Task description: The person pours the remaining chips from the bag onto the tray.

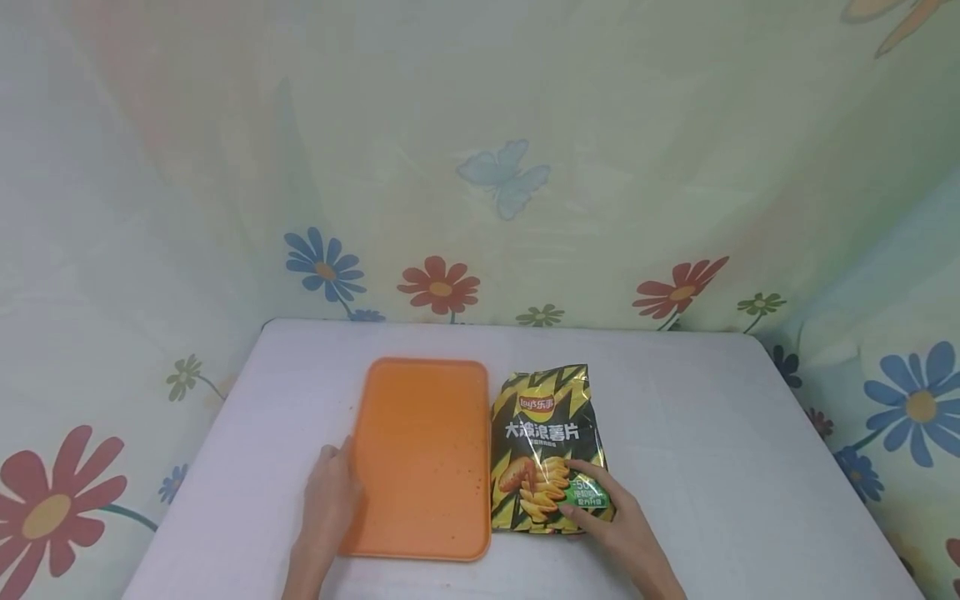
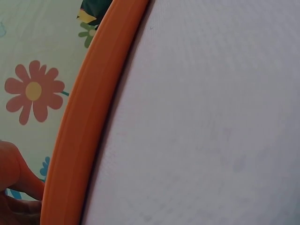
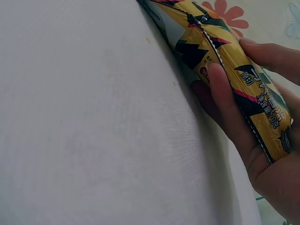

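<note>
An orange tray (image 1: 420, 458) with small crumbs on it lies on the white table, its long sides running away from me. At its left edge my left hand (image 1: 328, 496) grips the rim; in the left wrist view, part of the hand (image 2: 18, 176) touches the tray's orange side (image 2: 79, 126). Just right of the tray lies a black and yellow bag of potato chips (image 1: 536, 454), its printed front facing up. My right hand (image 1: 618, 521) holds the bag's lower right corner. The right wrist view shows thumb and fingers spread around the puffed bag (image 3: 253, 93).
A white cloth covers the table (image 1: 697, 467), whose back edge meets a curtain (image 1: 600, 242) printed with flowers and a butterfly. Small crumbs lie on the cloth near the bag. The printed curtain also hangs at both sides.
</note>
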The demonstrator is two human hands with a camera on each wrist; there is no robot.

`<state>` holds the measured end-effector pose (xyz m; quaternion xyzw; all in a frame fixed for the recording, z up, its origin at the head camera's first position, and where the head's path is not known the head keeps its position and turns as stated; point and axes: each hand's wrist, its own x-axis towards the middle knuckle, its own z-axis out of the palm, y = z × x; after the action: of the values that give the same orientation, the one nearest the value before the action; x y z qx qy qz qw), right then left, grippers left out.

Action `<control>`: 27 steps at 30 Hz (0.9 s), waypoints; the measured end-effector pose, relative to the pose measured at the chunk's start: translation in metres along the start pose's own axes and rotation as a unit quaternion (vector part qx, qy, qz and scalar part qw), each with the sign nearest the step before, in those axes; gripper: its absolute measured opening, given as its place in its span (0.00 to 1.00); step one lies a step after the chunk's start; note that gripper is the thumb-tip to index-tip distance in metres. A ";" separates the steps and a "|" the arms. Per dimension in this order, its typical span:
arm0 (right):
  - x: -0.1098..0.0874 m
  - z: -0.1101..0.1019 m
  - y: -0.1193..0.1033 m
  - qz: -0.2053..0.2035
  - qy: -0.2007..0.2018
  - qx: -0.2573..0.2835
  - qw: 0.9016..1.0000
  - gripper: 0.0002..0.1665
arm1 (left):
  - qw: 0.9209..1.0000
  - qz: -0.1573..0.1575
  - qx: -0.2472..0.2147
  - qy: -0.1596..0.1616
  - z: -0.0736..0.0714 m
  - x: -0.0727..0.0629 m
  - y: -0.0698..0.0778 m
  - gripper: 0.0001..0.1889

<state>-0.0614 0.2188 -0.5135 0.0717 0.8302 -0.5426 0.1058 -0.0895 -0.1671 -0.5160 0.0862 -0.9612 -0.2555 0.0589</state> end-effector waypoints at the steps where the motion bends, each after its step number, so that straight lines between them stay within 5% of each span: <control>1: 0.000 0.000 0.000 -0.001 0.002 -0.002 1.000 0.41 | 1.000 -0.001 0.000 0.000 0.000 0.000 0.000 0.28; 18: -0.010 0.000 -0.013 -0.040 0.068 -0.075 0.994 0.36 | 1.000 -0.014 -0.010 -0.011 -0.002 0.000 0.001 0.27; 27: -0.020 -0.008 -0.030 -0.131 0.102 -0.120 0.979 0.35 | 1.000 -0.012 -0.013 -0.007 -0.002 -0.001 -0.001 0.26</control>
<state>-0.0495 0.2136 -0.4788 0.0042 0.8981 -0.4376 -0.0435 -0.0882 -0.1684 -0.5150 0.0954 -0.9571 -0.2689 0.0502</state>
